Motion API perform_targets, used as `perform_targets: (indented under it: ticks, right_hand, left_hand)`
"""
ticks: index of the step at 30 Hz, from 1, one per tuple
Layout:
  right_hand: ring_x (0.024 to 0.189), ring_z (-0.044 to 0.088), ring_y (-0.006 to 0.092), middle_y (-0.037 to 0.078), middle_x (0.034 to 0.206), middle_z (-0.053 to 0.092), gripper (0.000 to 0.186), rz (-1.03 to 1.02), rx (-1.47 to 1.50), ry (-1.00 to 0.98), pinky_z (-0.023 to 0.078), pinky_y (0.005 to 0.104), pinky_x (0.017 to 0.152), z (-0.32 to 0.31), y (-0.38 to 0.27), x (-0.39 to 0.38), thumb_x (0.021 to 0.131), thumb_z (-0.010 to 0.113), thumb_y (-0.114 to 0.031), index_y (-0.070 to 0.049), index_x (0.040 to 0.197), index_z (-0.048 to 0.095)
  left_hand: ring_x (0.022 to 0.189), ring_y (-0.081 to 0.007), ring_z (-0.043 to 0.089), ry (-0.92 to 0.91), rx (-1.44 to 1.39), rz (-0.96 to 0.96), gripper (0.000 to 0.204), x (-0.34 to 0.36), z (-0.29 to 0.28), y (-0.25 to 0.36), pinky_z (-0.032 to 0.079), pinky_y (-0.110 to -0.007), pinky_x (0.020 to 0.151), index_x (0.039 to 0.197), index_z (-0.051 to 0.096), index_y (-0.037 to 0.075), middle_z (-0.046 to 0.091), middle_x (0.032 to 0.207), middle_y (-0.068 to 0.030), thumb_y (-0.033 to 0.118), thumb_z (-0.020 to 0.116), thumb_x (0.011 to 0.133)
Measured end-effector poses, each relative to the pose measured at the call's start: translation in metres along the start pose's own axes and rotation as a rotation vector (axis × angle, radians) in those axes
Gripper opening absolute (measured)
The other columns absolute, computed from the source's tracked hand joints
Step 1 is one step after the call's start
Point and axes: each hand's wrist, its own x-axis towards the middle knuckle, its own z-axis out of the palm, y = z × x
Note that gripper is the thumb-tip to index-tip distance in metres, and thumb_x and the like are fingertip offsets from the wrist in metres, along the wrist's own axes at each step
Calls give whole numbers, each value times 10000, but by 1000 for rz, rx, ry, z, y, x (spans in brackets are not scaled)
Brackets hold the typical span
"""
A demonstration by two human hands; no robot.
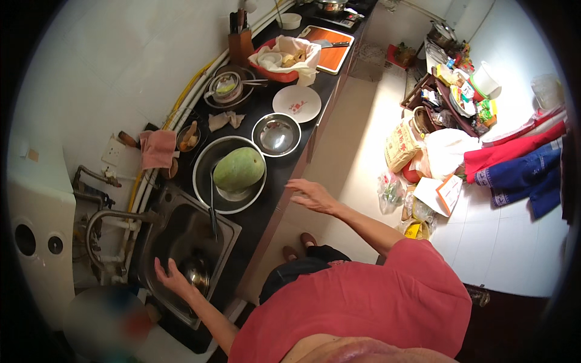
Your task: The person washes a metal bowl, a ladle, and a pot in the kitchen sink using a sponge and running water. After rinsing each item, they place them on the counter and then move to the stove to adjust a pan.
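Both of my hands are empty. Above the sink, my left hand is held with its fingers apart, over a shiny round metal bowl or pot. My right hand hovers past the counter's front edge, fingers stretched out and touching nothing. Between them on the black counter stands a wide steel basin. A large, oblong, pale green melon lies in it. Against the basin's near-left side leans a long utensil with a black handle; I cannot tell its kind.
Beyond the basin are a smaller steel bowl, a white plate, a red lined basket and a cutting board with a knife. A faucet arches over the sink. Bags and boxes crowd the right wall.
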Motion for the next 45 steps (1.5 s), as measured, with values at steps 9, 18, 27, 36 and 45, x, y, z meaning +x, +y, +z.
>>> perform_targets:
  ticks: [9, 18, 27, 36, 45]
  right_hand:
    - [954, 649, 283, 153, 1168, 603, 382, 553, -176, 89, 506, 371, 849, -45, 51, -150, 816, 634, -240, -65, 1155, 605]
    - [926, 654, 278, 176, 1166, 590, 392, 605, -185, 197, 515, 366, 827, -48, 33, -190, 820, 623, -222, -37, 1165, 592]
    - [947, 642, 294, 194, 1227, 542, 379, 604, -82, 324, 533, 370, 802, -97, 84, -194, 822, 627, -184, -59, 1176, 580]
    - [970, 629, 303, 196, 1234, 534, 339, 657, -149, 377, 535, 368, 817, -217, 148, -216, 821, 614, -144, -51, 1146, 590]
    - [973, 636, 301, 185, 1236, 549, 376, 556, -31, 406, 531, 340, 804, -268, 190, -159, 824, 592, -127, -55, 1193, 577]
  left_hand:
    - [1232, -269, 445, -44, 59, 144, 403, 35, 25, 4, 377, -450, 1004, 1291, 519, 115, 423, 1359, -114, 223, 598, 911]
    - [1212, -252, 465, -59, -28, 178, 374, 58, 45, -26, 398, -387, 984, 1266, 535, 76, 482, 1320, -123, 205, 600, 920]
    - [1191, -278, 481, 165, 130, 173, 408, 34, 59, 19, 427, -399, 984, 1290, 503, 46, 483, 1295, -175, 138, 590, 902]
    - [1196, -285, 463, 129, 174, 355, 440, -30, 166, 98, 441, -391, 969, 1283, 498, 29, 407, 1334, -157, 108, 624, 868]
    - [1226, -264, 447, -5, 86, 358, 426, -67, 261, 188, 384, -428, 993, 1305, 490, 83, 359, 1376, -118, 143, 614, 902]
